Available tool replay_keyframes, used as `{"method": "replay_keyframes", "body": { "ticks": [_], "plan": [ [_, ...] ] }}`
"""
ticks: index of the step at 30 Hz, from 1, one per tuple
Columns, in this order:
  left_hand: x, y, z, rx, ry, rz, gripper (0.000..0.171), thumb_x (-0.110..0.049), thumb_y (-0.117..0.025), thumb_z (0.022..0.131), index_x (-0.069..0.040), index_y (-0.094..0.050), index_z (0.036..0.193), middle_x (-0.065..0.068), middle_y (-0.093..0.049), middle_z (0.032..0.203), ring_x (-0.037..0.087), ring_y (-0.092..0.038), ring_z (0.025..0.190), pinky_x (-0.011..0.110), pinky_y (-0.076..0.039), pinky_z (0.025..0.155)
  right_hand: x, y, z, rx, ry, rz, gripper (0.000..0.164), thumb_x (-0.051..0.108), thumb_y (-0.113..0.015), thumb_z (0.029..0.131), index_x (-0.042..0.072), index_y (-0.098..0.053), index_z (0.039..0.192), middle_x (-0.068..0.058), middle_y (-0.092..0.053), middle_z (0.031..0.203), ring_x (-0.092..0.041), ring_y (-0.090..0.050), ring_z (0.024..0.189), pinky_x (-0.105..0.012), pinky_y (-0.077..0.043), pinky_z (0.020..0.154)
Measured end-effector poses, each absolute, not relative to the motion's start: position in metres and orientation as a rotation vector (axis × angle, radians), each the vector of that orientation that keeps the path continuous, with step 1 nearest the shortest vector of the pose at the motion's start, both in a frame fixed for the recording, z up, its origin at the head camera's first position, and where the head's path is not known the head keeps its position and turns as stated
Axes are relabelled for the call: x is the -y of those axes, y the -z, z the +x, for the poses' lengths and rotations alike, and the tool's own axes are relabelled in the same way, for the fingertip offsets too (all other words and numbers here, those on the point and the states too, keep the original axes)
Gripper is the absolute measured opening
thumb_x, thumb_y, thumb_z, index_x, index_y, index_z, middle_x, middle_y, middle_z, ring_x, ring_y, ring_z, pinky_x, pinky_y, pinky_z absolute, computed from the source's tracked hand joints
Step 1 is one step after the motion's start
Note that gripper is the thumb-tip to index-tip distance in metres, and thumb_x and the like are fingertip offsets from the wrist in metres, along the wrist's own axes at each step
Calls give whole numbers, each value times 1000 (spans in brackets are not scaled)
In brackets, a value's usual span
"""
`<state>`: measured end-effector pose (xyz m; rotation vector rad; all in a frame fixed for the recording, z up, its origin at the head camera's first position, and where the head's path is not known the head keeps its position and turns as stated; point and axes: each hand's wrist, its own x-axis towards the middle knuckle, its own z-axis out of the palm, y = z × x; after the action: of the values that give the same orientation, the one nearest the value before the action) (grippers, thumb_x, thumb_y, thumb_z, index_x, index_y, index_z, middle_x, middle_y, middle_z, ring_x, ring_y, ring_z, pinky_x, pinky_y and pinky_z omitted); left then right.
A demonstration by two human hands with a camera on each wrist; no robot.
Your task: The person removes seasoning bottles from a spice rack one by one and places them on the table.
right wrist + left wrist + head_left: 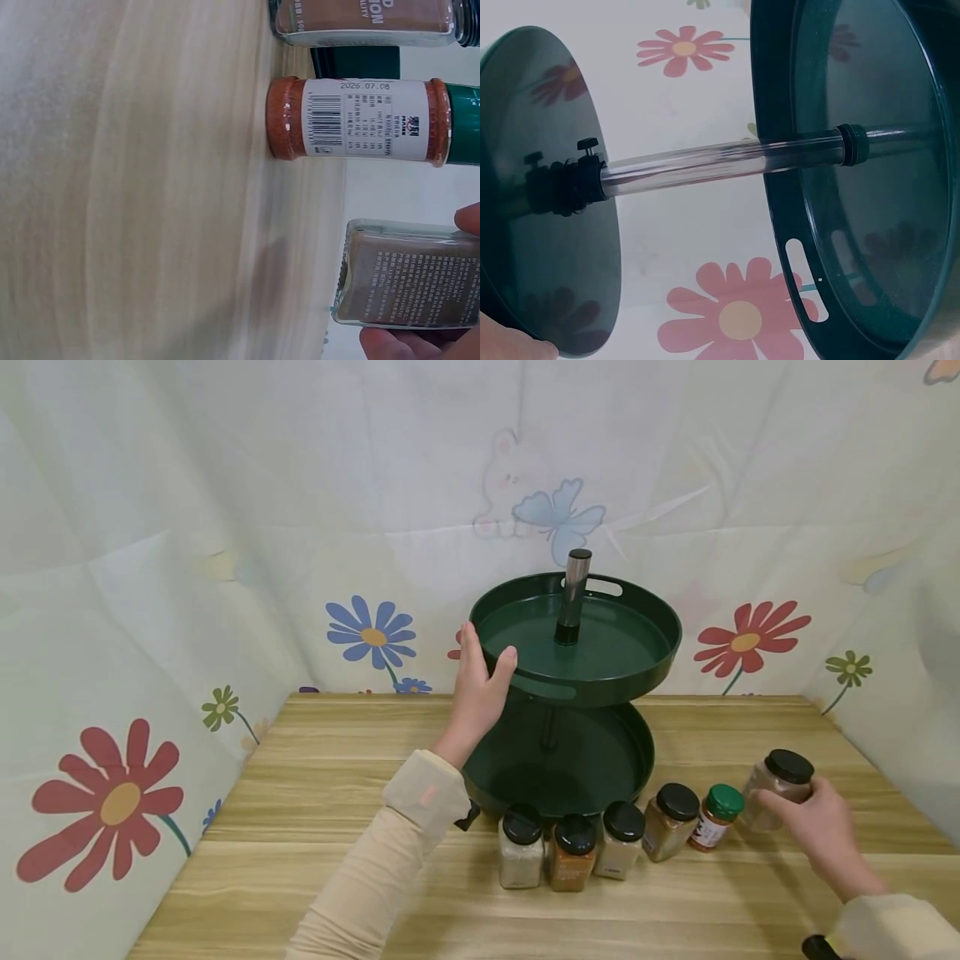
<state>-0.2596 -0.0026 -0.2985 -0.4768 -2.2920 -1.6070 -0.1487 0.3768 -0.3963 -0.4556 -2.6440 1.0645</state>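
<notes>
In the head view, a dark green two-tier round tray stand stands mid-table, its upper tray [615,652] above its lower tray [585,777]. My left hand [480,693] touches the left front rim of the upper tray, fingers straight and thumb spread. My right hand [821,827] grips a glass spice jar [772,789] with a black lid and grey-brown powder inside. The right wrist view shows this jar raised off the table, its printed side facing the camera. Just left of it stands a green-lidded spice bottle [716,818] with red-brown contents.
Several black-lidded spice jars stand along the front of the stand, among them a pale one [521,852], an orange one [573,860] and a brown one [670,827]. A clear post [705,165] joins the two trays. Behind the wooden table [337,760] hangs a flowered curtain [300,527].
</notes>
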Motion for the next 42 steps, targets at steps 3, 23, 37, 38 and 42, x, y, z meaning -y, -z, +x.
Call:
{"method": "replay_keyframes", "body": {
  "ticks": [3, 23, 37, 38, 42],
  "plan": [
    [2, 298, -259, 2291, 1609, -475, 81, -50, -38, 88, -11, 6, 144, 6, 7, 152, 17, 3, 136, 46, -7, 110, -377, 399, -148, 2651, -1071, -453, 57, 30, -61, 82, -16, -40, 109, -33, -49, 98, -39, -49, 85, -34, -41, 59],
    [2, 299, -260, 2287, 1614, -475, 81, -49, -39, 88, -10, 5, 144, 6, 7, 152, 18, 3, 136, 46, -7, 110, -380, 415, -149, 2695, -1135, -458, 57, 26, -60, 83, -19, -38, 110, -38, -47, 101, -45, -47, 92, -43, -44, 67],
    [2, 300, -260, 2277, 1617, -481, 81, -49, -39, 88, -11, 6, 144, 6, 7, 152, 17, 4, 136, 46, -7, 110, -377, 417, -146, 2727, -1114, -486, 55, 30, -60, 82, -15, -38, 105, -35, -49, 99, -43, -47, 91, -43, -41, 68],
    [2, 300, -260, 2278, 1616, -480, 81, -50, -38, 88, -11, 6, 144, 6, 7, 152, 17, 3, 136, 46, -7, 110, -377, 416, -146, 2731, -1114, -490, 56, 30, -60, 82, -15, -38, 106, -35, -48, 100, -43, -47, 92, -45, -41, 69],
    [2, 300, -260, 2280, 1614, -476, 81, -50, -38, 88, -11, 6, 144, 6, 7, 152, 18, 3, 136, 46, -7, 110, -376, 415, -145, 2739, -1120, -485, 58, 30, -60, 83, -16, -36, 108, -38, -47, 102, -45, -46, 93, -48, -40, 72]
  ]
}}
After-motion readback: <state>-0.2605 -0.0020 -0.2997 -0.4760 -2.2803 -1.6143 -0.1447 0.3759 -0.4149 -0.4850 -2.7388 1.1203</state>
